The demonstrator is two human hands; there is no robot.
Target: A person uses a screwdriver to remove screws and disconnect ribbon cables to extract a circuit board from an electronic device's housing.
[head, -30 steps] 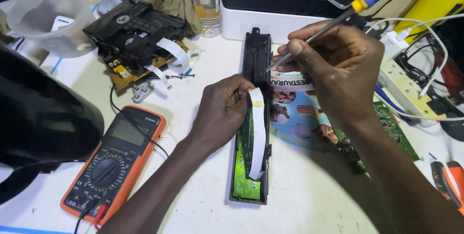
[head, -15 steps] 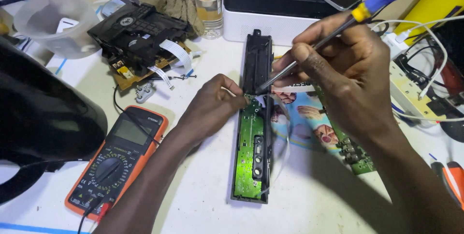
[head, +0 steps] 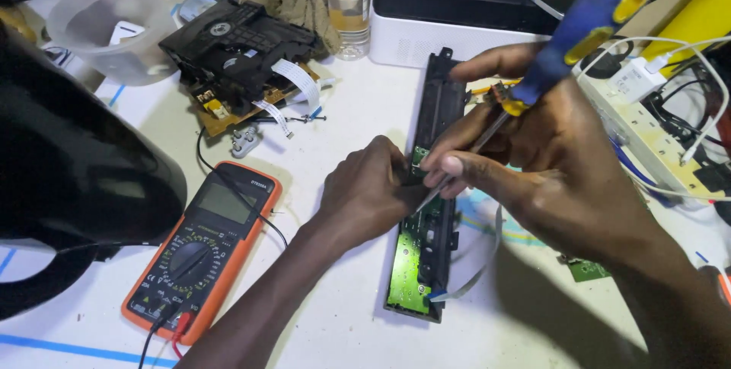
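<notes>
Hands (head: 457, 178) (screwdriver (head: 563, 41)) on circuit board (head: 415, 270)

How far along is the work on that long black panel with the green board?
Done: the black panel lies open, green circuit board exposed. In hand: left hand steadies the board; right hand works the blue screwdriver tip into its upper end. Left: board still sits in the panel, ribbon cable loose.

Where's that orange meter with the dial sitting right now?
In the head view the orange multimeter lies flat on the white table, low and left of centre, beside the left hand and its forearm, below the black disc-drive assembly.
</notes>
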